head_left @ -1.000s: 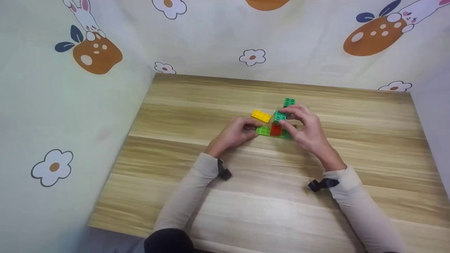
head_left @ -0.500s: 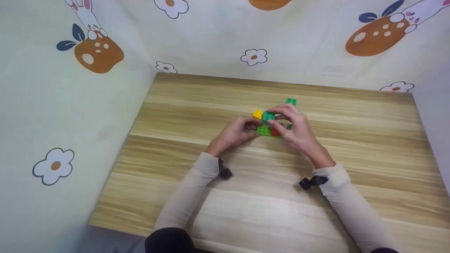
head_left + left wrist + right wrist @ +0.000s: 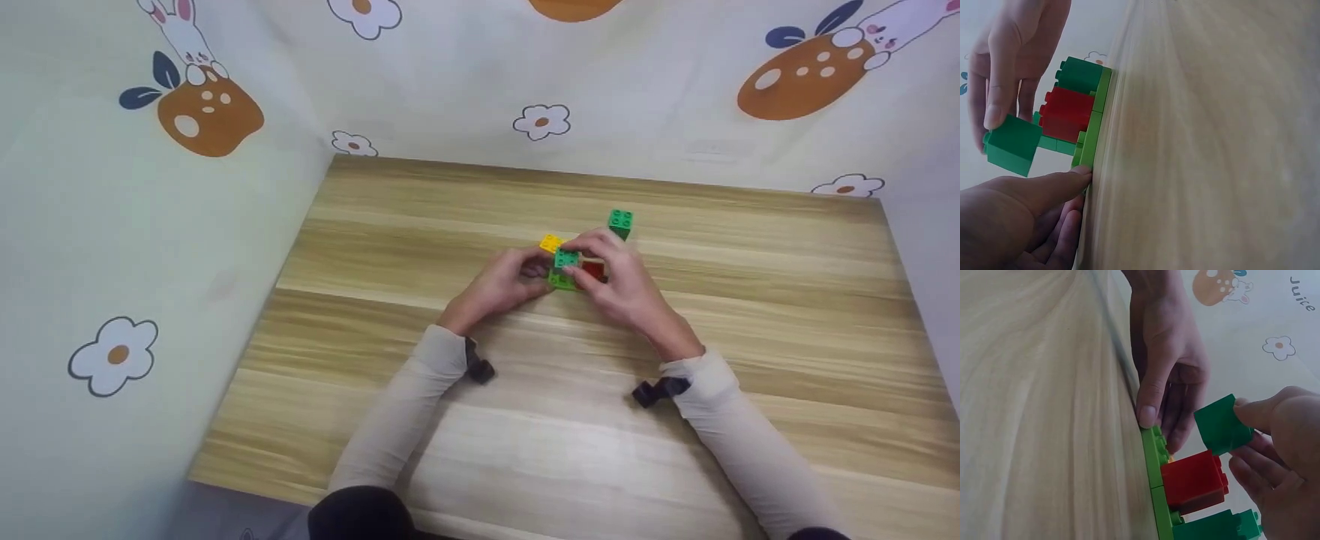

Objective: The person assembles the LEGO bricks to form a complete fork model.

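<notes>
My left hand pinches the near end of a light green studded base flat on the table; a seam shows between two plates set end to end. My right hand holds a green toy building brick between thumb and fingers. That brick is tilted and hangs apart from the base, above its left part. A red brick stands on the middle of the base. Beyond the red one, another green brick sits on the base, hidden by my right hand in the head view.
Just behind the hands lies a yellow brick, partly covered. Farther back on the wooden table stands one more green brick. A patterned wall covering rises behind the table.
My right hand has carried the green brick leftward from above the red brick and lowered it over the base's left part. My left hand has stayed in place.
</notes>
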Demonstrator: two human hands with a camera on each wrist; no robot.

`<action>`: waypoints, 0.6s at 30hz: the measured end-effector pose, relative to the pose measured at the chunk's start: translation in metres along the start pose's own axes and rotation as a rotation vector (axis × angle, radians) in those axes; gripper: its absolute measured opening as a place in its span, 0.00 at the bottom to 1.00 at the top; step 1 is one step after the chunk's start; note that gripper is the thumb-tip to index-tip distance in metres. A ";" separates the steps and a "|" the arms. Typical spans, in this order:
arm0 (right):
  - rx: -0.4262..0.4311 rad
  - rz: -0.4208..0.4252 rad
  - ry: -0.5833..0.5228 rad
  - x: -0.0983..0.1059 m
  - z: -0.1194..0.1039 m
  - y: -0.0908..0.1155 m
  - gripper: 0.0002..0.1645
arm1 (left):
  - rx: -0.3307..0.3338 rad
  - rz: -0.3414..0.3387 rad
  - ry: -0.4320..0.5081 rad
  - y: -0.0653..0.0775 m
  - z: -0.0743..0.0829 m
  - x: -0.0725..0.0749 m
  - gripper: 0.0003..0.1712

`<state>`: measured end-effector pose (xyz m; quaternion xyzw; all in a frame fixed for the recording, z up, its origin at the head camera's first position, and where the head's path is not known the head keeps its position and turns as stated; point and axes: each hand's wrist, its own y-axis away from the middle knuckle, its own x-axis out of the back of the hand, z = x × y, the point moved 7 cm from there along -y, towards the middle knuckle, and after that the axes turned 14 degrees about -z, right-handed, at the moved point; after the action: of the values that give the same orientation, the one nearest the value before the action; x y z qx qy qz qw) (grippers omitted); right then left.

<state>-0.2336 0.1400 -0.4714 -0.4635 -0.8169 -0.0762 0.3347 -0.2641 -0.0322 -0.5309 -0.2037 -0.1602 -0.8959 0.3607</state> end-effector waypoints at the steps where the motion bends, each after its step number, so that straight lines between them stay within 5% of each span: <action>1: -0.006 -0.004 0.015 -0.001 0.001 0.000 0.17 | -0.004 -0.002 0.002 0.000 0.000 0.000 0.23; 18: -0.063 -0.022 0.117 -0.012 0.009 -0.002 0.19 | 0.003 -0.014 0.011 0.001 0.000 0.000 0.24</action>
<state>-0.2353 0.1345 -0.4853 -0.4597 -0.7982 -0.1325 0.3660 -0.2638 -0.0327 -0.5309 -0.1971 -0.1607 -0.8994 0.3556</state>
